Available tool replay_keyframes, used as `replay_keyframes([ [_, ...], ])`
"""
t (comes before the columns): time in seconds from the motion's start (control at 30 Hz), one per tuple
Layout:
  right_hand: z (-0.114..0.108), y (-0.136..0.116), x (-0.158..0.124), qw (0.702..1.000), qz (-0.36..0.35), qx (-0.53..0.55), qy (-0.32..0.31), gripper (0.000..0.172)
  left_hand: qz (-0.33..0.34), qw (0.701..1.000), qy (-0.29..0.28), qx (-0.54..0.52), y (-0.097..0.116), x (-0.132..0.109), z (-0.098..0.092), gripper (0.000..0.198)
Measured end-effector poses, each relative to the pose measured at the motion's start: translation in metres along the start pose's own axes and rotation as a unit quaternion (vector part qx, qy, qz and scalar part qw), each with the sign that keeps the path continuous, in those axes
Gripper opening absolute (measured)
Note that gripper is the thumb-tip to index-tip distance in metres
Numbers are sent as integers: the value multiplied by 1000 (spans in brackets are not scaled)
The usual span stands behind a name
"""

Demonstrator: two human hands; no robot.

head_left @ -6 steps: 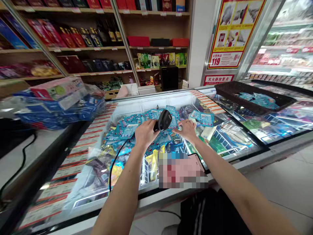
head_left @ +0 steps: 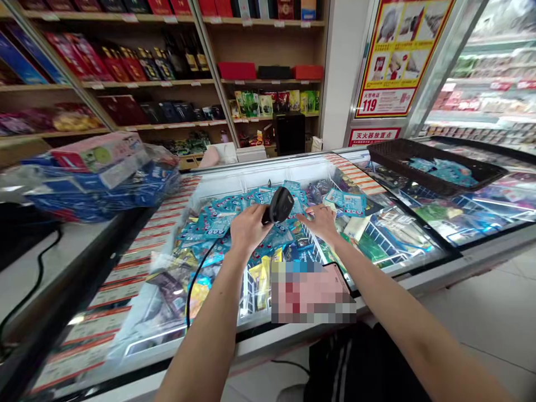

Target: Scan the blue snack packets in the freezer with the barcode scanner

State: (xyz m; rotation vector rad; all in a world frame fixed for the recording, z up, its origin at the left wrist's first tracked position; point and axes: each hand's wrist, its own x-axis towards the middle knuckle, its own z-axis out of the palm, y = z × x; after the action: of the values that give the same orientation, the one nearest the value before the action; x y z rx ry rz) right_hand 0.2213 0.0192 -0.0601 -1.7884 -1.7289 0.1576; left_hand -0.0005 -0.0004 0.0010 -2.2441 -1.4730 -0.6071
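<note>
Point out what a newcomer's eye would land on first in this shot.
A black handheld barcode scanner gripped in the left hand stands out at the centre, with the right hand beside it. Below them, a glass-topped chest freezer brims with blue packets. A red-and-yellow poster dominates the upper right.

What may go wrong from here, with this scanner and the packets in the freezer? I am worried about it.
The black handheld scanner is gripped in the left hand above loose blue packets in the chest freezer, so a slip might drop it among them. Its black cord runs across the packets and could snag on them. The right hand is very close to the packets and may knock them out of place.
</note>
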Motion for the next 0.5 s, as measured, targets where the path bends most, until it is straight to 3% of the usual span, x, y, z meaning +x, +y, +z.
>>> replay_keyframes([
  [0.13, 0, -3, -2, 999, -11, -21, 30, 56, -2, 1000, -1, -3, 1, 1, -1, 28],
  [0.27, 2, 1, 1, 1000, -7, 11, 6, 43, -1, 1000, 0, 1, 4, 1, 0, 28],
  [0.4, 0, 7, 6, 996, 14, 84, -10, 28, 0, 1000, -2, -2, 5, 1, -1, 29],
  [0.5, -3, 16, 9, 976, 19, 217, 10, 27, -5, 1000, -2, -6, 4, 1, -1, 30],
])
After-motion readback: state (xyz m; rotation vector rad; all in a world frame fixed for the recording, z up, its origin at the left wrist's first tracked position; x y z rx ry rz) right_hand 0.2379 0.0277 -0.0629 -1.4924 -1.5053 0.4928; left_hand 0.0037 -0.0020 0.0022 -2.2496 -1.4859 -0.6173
